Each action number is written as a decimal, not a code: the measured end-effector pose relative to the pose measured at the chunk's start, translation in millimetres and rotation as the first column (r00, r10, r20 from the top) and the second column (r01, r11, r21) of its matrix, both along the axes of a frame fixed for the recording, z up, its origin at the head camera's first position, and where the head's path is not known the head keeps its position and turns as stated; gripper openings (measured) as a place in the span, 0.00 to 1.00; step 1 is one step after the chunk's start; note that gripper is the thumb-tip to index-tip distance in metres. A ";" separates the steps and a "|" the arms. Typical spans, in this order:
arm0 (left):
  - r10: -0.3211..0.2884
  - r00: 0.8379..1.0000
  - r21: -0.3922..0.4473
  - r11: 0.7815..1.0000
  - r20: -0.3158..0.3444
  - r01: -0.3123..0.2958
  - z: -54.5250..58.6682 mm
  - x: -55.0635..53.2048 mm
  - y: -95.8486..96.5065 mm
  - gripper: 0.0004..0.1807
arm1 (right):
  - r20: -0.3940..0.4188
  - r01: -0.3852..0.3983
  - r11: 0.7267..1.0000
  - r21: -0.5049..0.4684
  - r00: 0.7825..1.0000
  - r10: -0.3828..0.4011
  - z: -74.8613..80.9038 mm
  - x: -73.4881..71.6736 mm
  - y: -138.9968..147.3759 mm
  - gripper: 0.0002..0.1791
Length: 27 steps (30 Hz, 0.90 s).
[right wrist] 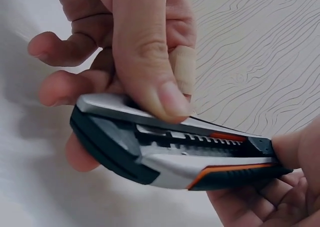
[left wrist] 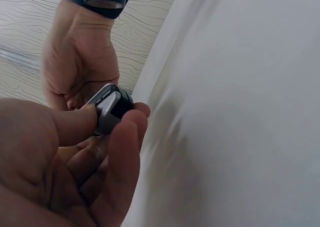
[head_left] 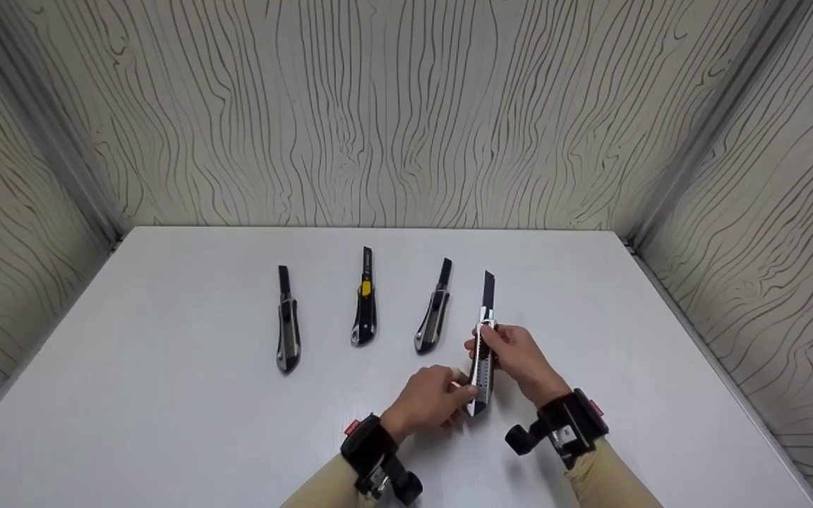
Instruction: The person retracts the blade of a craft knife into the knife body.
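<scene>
Both hands hold one silver and black utility knife [head_left: 481,381], its dark blade [head_left: 489,289] extended and pointing away from me. My right hand [head_left: 523,356] grips the upper handle, thumb lying near the slider. At the butt end, my left hand [head_left: 426,398] pinches the handle between thumb and fingers. In the right wrist view the left thumb [right wrist: 145,62] presses on the silver edge, beside a slotted channel with orange trim. A beige bandage [right wrist: 183,69] wraps a left finger. The left wrist view shows the knife's butt [left wrist: 112,109] between thumb and fingers.
Left of the held knife, three more utility knives lie spaced apart on the white table [head_left: 166,409]: a silver one [head_left: 432,317], a black one with a yellow slider [head_left: 364,310], and another silver one [head_left: 288,335]. Wood-grain panels [head_left: 378,113] enclose the back and sides.
</scene>
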State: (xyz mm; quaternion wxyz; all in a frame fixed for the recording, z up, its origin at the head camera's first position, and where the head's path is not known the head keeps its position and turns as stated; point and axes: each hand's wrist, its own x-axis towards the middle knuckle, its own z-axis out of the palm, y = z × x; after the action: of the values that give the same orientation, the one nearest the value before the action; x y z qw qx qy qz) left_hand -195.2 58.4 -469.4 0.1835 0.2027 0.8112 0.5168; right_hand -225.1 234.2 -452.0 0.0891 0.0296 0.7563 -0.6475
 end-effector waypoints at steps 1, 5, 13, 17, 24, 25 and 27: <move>0.002 1.000 0.001 1.000 0.002 -0.002 0.2 0.2 -0.3 0.10 | 0.000 -0.005 1.000 0.000 1.000 0.005 0.5 0.1 -0.2 0.22; 0.010 1.000 0.006 1.000 0.009 -0.010 -1.2 0.0 -0.8 0.10 | 0.003 -0.013 1.000 -0.006 1.000 0.013 0.8 0.0 -1.5 0.21; 0.011 1.000 0.033 0.999 -0.008 -0.011 -0.4 -1.6 -1.1 0.10 | 0.070 0.062 0.997 -0.049 0.996 -0.059 -4.5 2.2 -0.8 0.26; 0.012 1.000 0.022 1.000 -0.026 -0.011 -0.6 -3.0 -0.5 0.10 | 0.079 0.050 0.998 -0.036 0.996 -0.047 -6.4 4.1 -1.2 0.30; -0.009 1.000 0.019 1.000 -0.023 0.009 -0.8 -3.8 0.8 0.11 | 0.003 0.014 1.000 0.000 1.000 -0.014 -8.0 5.6 -0.1 0.30; -0.008 1.000 0.021 1.000 -0.022 0.009 -1.2 -3.9 1.0 0.12 | -0.003 0.009 1.000 0.004 1.000 -0.009 -7.9 5.7 0.2 0.30; -0.004 1.000 0.019 1.000 -0.019 0.005 -1.7 -4.4 1.4 0.12 | -0.012 -0.003 1.000 0.011 1.000 0.003 -7.8 5.6 0.9 0.29</move>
State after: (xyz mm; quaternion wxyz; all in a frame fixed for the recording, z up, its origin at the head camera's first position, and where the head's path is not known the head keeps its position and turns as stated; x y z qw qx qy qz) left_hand -199.6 59.8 -471.1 0.1748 0.2113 0.8075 0.5223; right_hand -219.5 235.1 -459.7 0.0853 0.0250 0.7604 -0.6434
